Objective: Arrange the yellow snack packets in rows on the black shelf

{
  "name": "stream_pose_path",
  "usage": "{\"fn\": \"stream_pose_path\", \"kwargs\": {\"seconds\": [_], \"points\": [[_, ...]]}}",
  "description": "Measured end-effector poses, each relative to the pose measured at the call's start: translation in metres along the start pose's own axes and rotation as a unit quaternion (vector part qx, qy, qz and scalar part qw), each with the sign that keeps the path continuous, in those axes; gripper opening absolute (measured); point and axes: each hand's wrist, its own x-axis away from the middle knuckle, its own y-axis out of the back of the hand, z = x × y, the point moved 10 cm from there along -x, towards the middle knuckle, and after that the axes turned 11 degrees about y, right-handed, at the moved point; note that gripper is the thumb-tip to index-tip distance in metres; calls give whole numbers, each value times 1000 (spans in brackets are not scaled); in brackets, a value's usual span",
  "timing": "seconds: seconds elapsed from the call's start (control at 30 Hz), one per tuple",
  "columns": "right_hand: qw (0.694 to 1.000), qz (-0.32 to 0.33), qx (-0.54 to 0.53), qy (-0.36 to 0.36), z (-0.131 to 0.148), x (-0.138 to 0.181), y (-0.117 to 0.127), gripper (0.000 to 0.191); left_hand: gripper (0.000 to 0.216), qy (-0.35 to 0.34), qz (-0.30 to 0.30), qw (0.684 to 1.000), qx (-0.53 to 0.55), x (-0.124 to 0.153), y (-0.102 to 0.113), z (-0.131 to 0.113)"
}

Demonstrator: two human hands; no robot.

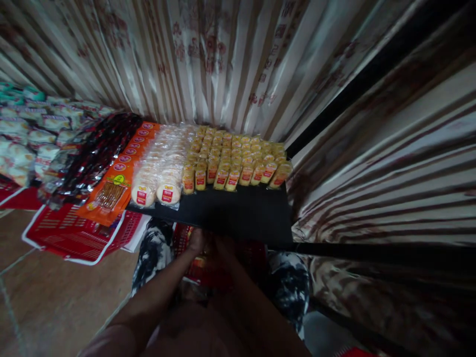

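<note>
My left hand (196, 243) reaches down below the front edge of a black shelf board (238, 210), into a red basket (219, 270) between my knees. Its fingers are in shadow near a small yellow packet (200, 262); I cannot tell whether they hold it. My right hand (226, 248) is only a dark shape beside it, fingers hidden. On the shelf lie rows of small yellow snack packets (238, 158), round white cakes in wrappers (159, 168), orange packets (119, 183) and dark red packets (92, 158).
A striped, flowered curtain (208, 59) hangs behind and to the right of the shelf. Red plastic baskets (74, 233) lie under the shelf at left on a brown tiled floor (48, 297). More white packets (33, 134) are stacked at far left.
</note>
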Motion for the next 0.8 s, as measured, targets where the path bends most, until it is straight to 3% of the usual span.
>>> {"fn": "stream_pose_path", "kwargs": {"seconds": [0.2, 0.33, 0.53, 0.8], "points": [[995, -32, -90, -22, 11, 23, 14, 30, 21, -46, -20, 993, 110, 28, 21, 6], [976, -20, -215, 11, 33, 38, 14, 26, 20, -60, -23, 982, 178, 51, 32, 15], [959, 12, -283, 25, 63, 60, 20, 34, 23, -42, -18, 965, 259, 76, 35, 22], [952, 47, -296, 57, 96, 72, 50, 32, 21, -12, 89, 883, 461, 115, 46, 6]]}}
